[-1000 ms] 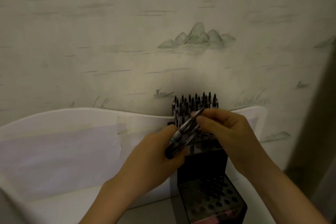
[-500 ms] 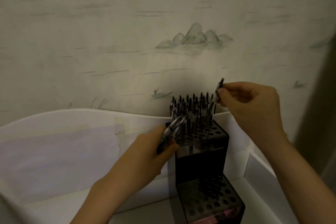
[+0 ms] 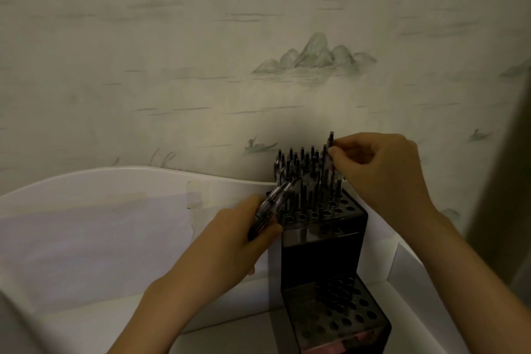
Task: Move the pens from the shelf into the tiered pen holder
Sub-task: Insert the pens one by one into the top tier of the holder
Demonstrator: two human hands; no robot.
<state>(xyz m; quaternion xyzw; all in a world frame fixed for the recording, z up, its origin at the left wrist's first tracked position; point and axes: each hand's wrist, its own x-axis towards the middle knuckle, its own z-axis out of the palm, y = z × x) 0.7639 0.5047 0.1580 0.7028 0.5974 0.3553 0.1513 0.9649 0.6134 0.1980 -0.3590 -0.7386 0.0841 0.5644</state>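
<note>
A dark tiered pen holder (image 3: 324, 250) stands in the right corner of the white shelf (image 3: 224, 333). Several black-capped pens (image 3: 298, 164) stand upright in the holes of its upper tier; the lower tier (image 3: 339, 313) shows open holes. My left hand (image 3: 230, 241) is shut on a small bunch of pens (image 3: 273, 204) just left of the upper tier. My right hand (image 3: 379, 169) pinches a single pen (image 3: 330, 152) near its top, upright over the back right holes of the upper tier.
A low curved white shelf back panel (image 3: 115, 210) rises behind the shelf, with a white side wall (image 3: 413, 273) at the right. Pale wallpaper (image 3: 258, 37) with a mountain print fills the background. A dark vertical edge (image 3: 517, 152) runs along the far right.
My right hand took one pen from the bunch in my left hand, lifted it to the right, and now has lowered it toward the upper tier's back holes. The left hand barely moved.
</note>
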